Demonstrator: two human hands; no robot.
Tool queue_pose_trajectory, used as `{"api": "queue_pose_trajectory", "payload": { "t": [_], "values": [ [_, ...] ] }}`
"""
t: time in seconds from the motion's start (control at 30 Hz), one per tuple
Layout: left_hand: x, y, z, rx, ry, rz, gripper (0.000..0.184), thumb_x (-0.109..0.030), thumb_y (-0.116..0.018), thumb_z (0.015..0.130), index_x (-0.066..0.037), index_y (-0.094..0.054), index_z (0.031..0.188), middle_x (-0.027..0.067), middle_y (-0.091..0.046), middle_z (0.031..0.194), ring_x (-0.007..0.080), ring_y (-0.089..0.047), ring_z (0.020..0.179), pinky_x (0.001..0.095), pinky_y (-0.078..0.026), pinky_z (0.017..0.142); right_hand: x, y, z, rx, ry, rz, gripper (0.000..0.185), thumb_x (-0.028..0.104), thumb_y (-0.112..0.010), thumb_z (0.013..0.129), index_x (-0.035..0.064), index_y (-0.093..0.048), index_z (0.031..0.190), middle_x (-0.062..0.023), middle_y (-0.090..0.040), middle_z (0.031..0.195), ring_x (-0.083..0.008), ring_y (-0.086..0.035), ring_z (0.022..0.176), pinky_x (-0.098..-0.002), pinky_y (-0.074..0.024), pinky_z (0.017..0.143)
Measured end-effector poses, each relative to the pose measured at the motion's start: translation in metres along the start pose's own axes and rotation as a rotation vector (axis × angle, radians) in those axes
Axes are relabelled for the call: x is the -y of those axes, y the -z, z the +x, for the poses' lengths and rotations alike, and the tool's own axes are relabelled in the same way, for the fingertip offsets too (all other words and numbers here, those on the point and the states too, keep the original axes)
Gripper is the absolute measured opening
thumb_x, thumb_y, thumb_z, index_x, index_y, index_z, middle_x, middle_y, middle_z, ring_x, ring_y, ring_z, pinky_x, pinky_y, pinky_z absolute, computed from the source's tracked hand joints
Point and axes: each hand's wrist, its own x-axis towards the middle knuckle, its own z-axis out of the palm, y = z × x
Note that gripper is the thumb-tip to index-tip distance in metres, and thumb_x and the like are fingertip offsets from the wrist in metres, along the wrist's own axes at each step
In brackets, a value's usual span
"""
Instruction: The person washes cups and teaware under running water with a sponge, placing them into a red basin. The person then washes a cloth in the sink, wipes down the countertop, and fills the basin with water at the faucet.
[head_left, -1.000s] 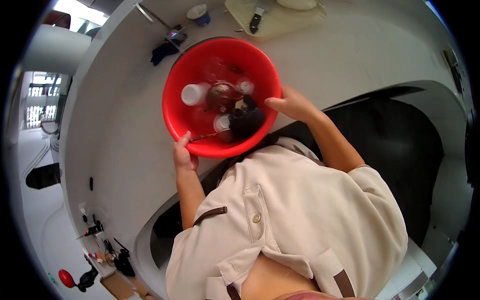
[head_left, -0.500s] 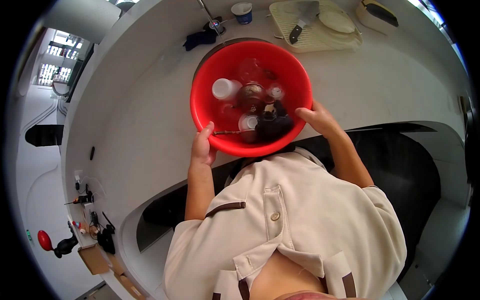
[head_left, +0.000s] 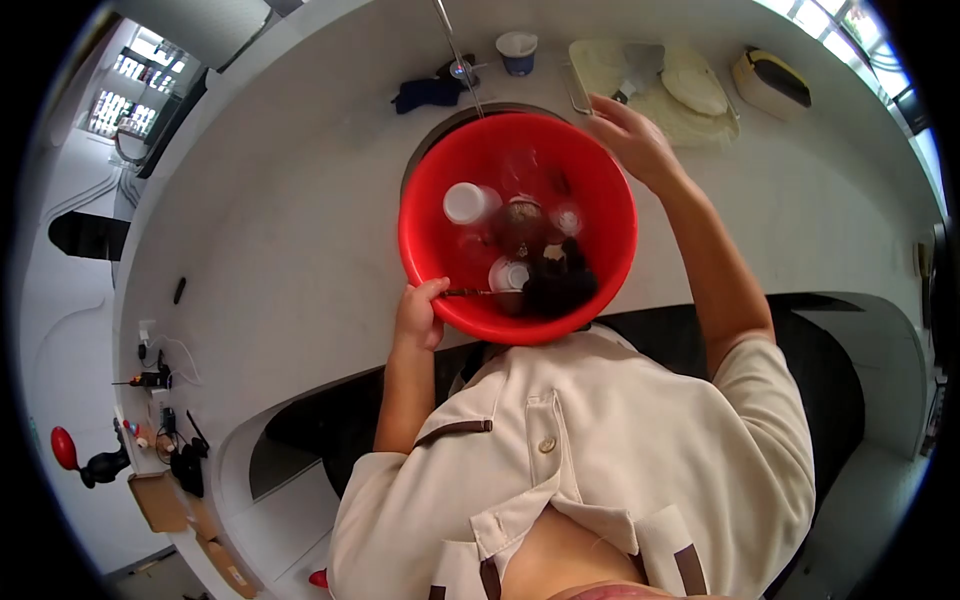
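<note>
A large red plastic basin (head_left: 622, 225) sits in front of me, partly over a round dark opening in the counter. My left hand (head_left: 420, 314) is closed on its near-left rim. My right hand (head_left: 632, 140) is off the basin, fingers stretched out, beyond its far-right rim beside the ribbed cream tray (head_left: 590, 62). Within the basin are a white container (head_left: 466, 203), a clear plastic cup (head_left: 512, 275), a black item (head_left: 560, 291) and a thin patterned handle (head_left: 470, 292) near my left fingers. Other dark and clear items there are blurred.
On the tray lie a knife (head_left: 642, 66), its handle partly hidden by my hand, and a pale oval item (head_left: 694, 90). A lidded box (head_left: 770, 84), a blue-and-white cup (head_left: 517, 54), a dark blue cloth (head_left: 428, 94) and a metal faucet (head_left: 447, 35) stand along the back.
My right hand has let go of the basin's right rim and moved away from me toward the tray. My left hand keeps its hold. The whole view has shifted slightly.
</note>
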Motion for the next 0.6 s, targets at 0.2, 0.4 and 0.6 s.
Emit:
{"api": "queue_pose_trajectory", "payload": {
  "t": [0.2,0.4,0.6],
  "values": [
    [0.003,-0.007,-0.004,0.019,-0.044,-0.063,0.04,-0.002,-0.052,0.08,0.002,-0.049,0.119,0.0142,-0.062,0.107,0.0269,-0.06,0.096,0.0386,-0.048,0.088,-0.009,-0.089,0.162,0.253,0.242,-0.571,0.045,0.028,-0.053,0.083,0.0032,-0.056,0.12,-0.0239,-0.06,0.112,-0.0385,-0.057,0.104,-0.0413,-0.0452,0.09],
    [0.004,-0.002,-0.006,-0.016,0.01,-0.039,0.045,-0.003,-0.053,0.079,0.0,-0.046,0.124,0.0133,-0.059,0.114,0.0249,-0.058,0.102,0.0375,-0.048,0.089,-0.013,-0.137,0.227,0.346,0.134,-0.759,0.034,0.02,-0.051,0.081,0.0009,-0.063,0.106,-0.0227,-0.061,0.111,-0.0368,-0.057,0.108,-0.0431,-0.0454,0.092],
    [-0.002,-0.011,-0.009,-0.036,0.01,-0.039,0.046,-0.003,-0.053,0.078,0.0,-0.046,0.124,0.0123,-0.059,0.113,0.0233,-0.058,0.102,0.0365,-0.047,0.089,-0.021,-0.15,0.236,0.351,0.124,-0.843,0.031,0.019,-0.052,0.081,0.0004,-0.065,0.103,-0.0217,-0.062,0.111,-0.0363,-0.059,0.105,-0.0433,-0.0474,0.089]
  ]
}}
